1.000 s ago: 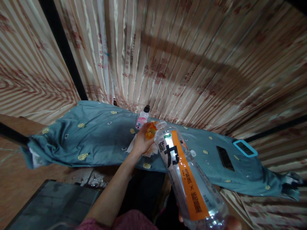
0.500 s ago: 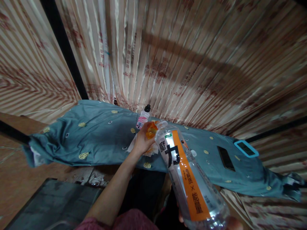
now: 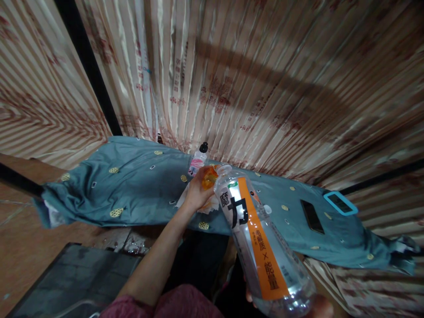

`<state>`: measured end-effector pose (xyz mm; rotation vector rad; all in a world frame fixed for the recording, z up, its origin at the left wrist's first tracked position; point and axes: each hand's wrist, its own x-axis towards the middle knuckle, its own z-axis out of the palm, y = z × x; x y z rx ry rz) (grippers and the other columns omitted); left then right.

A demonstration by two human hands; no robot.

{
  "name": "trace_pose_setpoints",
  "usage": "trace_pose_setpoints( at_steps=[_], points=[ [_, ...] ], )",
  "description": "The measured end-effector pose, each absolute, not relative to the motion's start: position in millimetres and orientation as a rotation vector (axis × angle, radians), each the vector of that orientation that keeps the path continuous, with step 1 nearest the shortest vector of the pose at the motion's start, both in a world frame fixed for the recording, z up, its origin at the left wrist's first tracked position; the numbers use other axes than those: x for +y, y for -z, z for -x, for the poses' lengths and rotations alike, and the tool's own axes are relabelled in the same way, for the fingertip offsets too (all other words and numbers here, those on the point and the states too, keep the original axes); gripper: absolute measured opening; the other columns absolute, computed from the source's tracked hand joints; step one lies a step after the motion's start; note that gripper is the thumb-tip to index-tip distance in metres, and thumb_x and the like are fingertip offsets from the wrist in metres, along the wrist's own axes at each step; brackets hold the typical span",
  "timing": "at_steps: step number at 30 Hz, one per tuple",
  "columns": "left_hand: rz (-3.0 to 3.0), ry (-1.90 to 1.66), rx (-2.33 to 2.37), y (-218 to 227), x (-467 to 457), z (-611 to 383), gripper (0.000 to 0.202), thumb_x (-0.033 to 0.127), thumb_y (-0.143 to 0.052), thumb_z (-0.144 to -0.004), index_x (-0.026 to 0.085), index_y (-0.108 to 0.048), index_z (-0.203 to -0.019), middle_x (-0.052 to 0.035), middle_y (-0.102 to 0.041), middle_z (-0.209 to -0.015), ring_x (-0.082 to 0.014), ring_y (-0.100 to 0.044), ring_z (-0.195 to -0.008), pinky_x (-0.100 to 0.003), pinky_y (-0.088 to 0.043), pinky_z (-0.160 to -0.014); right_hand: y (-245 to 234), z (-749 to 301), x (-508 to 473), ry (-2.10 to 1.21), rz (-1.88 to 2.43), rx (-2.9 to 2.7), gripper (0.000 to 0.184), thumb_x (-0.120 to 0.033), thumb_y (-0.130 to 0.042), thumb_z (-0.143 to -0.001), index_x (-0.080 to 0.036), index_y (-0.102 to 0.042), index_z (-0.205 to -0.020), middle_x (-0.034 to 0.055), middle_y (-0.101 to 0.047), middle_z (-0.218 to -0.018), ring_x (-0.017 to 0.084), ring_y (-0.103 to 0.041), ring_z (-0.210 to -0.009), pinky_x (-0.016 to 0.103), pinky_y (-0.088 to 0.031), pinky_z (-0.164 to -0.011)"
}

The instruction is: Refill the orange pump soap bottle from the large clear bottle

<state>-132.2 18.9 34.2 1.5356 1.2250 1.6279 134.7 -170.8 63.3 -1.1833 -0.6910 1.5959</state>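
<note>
My right hand (image 3: 319,305) is wrapped round the base of a big clear plastic drink bottle (image 3: 260,238) with an orange and silver label. The bottle lies tilted, its open neck (image 3: 224,169) pointing away and to the left. My left hand (image 3: 198,191) grips a small orange see-through container (image 3: 210,177), whose far side meets the bottle's mouth. Whether the two touch I cannot tell. Beneath my left hand a crumpled white tissue (image 3: 212,204) lies on the cloth. Just behind stands a small pump bottle (image 3: 198,161) with a black top and pink label.
A grey-green cloth with pineapple prints (image 3: 139,185) covers the narrow table. To the right lie a dark phone (image 3: 312,216), a blue-framed device (image 3: 341,203) and a round whitish cap (image 3: 267,209). Striped curtains (image 3: 232,88) hang close behind. A dark box-like surface (image 3: 79,282) is at lower left.
Both hands keep their holds and the tilted bottle stays almost in place. The view has shifted only slightly.
</note>
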Motion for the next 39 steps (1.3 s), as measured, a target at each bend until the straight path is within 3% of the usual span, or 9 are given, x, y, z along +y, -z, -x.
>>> trace_pose_setpoints(
  at_steps=[7, 14, 20, 25, 35, 39],
  points=[
    [-1.546, -1.595, 1.172, -38.0, 18.8, 135.7, 0.053, 0.042, -0.073, -0.076, 0.018, -0.055, -0.121, -0.0121, -0.068, -0.125, -0.0290, -0.065, -0.115, -0.043, -0.049, -0.103, -78.8, -122.8, -167.0, -1.555, 1.197, -0.598, 0.098, -0.088, -0.077, -0.039, -0.032, -0.072, -0.120, 0.0075, -0.082, -0.096, 0.036, -0.076, -0.069, 0.046, -0.063, -0.058],
    [-1.546, -1.548, 1.100, -47.0, 14.3, 143.7, 0.045, 0.051, -0.062, -0.085, 0.021, -0.058, -0.118, -0.0099, -0.068, -0.123, -0.0304, -0.062, -0.118, -0.045, -0.044, -0.107, -93.0, -102.6, -166.0, -1.453, 1.275, -0.617, 0.089, -0.092, -0.073, -0.036, -0.033, -0.076, -0.101, 0.0064, -0.082, -0.090, 0.033, -0.076, -0.065, 0.040, -0.061, -0.051],
    [-1.470, -1.542, 1.066, -52.9, 12.6, 145.1, 0.047, 0.057, -0.057, -0.087, 0.020, -0.061, -0.114, -0.0100, -0.069, -0.123, -0.0292, -0.062, -0.119, -0.043, -0.044, -0.109, -91.4, -108.4, -164.5, -1.544, 1.241, -0.730, 0.095, -0.095, -0.068, -0.041, -0.028, -0.075, -0.109, 0.0107, -0.082, -0.088, 0.032, -0.075, -0.063, 0.038, -0.059, -0.053],
    [-1.431, -1.546, 1.091, -51.3, 15.0, 143.8, 0.051, 0.063, -0.052, -0.088, 0.021, -0.065, -0.113, -0.0073, -0.072, -0.120, -0.0282, -0.063, -0.117, -0.041, -0.045, -0.109, -89.0, -111.6, -165.9, -1.549, 1.234, -0.672, 0.104, -0.091, -0.074, -0.041, -0.028, -0.069, -0.123, 0.0098, -0.082, -0.090, 0.034, -0.077, -0.066, 0.042, -0.063, -0.058],
    [-1.355, -1.571, 1.021, -34.7, 25.6, 148.2, 0.055, 0.065, -0.045, -0.090, 0.021, -0.067, -0.115, -0.0059, -0.074, -0.115, -0.0254, -0.067, -0.112, -0.039, -0.049, -0.105, -91.1, -105.1, -165.6, -1.523, 1.268, -0.685, 0.111, -0.094, -0.070, -0.039, -0.026, -0.069, -0.127, 0.0105, -0.082, -0.085, 0.032, -0.077, -0.063, 0.038, -0.062, -0.057],
    [-1.360, -1.553, 1.014, -43.2, 23.5, 151.2, 0.060, 0.070, -0.045, -0.088, 0.020, -0.069, -0.112, -0.0069, -0.075, -0.117, -0.0259, -0.067, -0.114, -0.040, -0.047, -0.108, -89.1, -107.6, -165.9, -1.522, 1.236, -0.663, 0.105, -0.091, -0.074, -0.040, -0.028, -0.070, -0.124, 0.0087, -0.082, -0.086, 0.031, -0.077, -0.063, 0.039, -0.063, -0.058]
  ],
)
